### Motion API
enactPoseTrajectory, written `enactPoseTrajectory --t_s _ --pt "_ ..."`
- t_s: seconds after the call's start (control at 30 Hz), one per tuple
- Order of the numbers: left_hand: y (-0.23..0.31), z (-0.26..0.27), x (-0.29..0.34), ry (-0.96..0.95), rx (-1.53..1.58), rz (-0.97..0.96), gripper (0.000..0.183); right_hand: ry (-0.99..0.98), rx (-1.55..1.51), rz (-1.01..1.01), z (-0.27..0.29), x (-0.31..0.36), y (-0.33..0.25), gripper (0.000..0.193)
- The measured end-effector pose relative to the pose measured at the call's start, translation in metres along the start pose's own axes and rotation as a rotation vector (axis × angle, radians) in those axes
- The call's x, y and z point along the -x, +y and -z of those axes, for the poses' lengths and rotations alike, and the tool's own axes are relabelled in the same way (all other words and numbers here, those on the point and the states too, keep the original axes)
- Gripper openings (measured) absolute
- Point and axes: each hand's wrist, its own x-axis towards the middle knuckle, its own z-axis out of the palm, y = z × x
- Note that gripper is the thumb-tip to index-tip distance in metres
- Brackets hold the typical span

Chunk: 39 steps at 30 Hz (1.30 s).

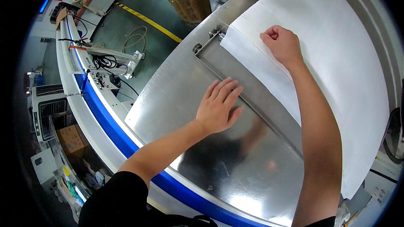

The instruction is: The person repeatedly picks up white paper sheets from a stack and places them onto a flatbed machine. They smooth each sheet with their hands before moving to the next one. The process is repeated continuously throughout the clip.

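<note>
Steel bench [176, 101] carries a white sack [328, 71] on its right side. Left hand [219, 107] lies flat, fingers apart, beside the guide bar [248, 88]. Right hand [283, 44] pinches the sack's edge, fingers together; best to pull evenly along the bar.

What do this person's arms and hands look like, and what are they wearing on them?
Both forearms are bare from above the elbow down. The left hand and right hand wear no gloves, and no rings, watch or bands show. A short black sleeve covers the left upper arm; a sliver of black cloth shows at the right arm's lower edge.
</note>
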Motion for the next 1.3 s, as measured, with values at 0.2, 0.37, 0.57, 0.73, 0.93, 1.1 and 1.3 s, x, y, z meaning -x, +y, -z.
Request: enactPoseTrajectory --t_s 0.2,0.37,0.57,0.73,0.93,1.1,1.3 --pt "-0.033 0.014 -0.073 0.29 -0.078 -0.067 0.05 0.06 0.036 -0.043 -0.004 0.0 0.003 0.026" --pt "-0.055 0.01 -0.121 0.334 -0.245 -0.171 0.054 0.064 0.033 -0.038 -0.002 -0.002 0.006 0.027" --pt "-0.062 0.001 -0.123 0.3 -0.265 -0.167 0.053 0.064 0.027 -0.052 -0.003 -0.002 0.007 0.028" --pt "-0.064 0.001 -0.12 0.308 -0.263 -0.169 0.049 0.088 0.08 -0.046 -0.004 -0.001 0.005 0.029" --pt "-0.065 0.001 -0.117 0.324 -0.251 -0.16 0.044 0.083 0.079 -0.047 -0.005 -0.003 0.007 0.028" --pt "-0.062 0.003 -0.112 0.335 -0.227 -0.144 0.04 0.092 0.07 -0.046 -0.006 -0.002 0.009 0.028" --pt "-0.063 0.003 -0.112 0.346 -0.234 -0.166 0.037 0.083 0.083 -0.042 -0.007 -0.003 0.009 0.028"
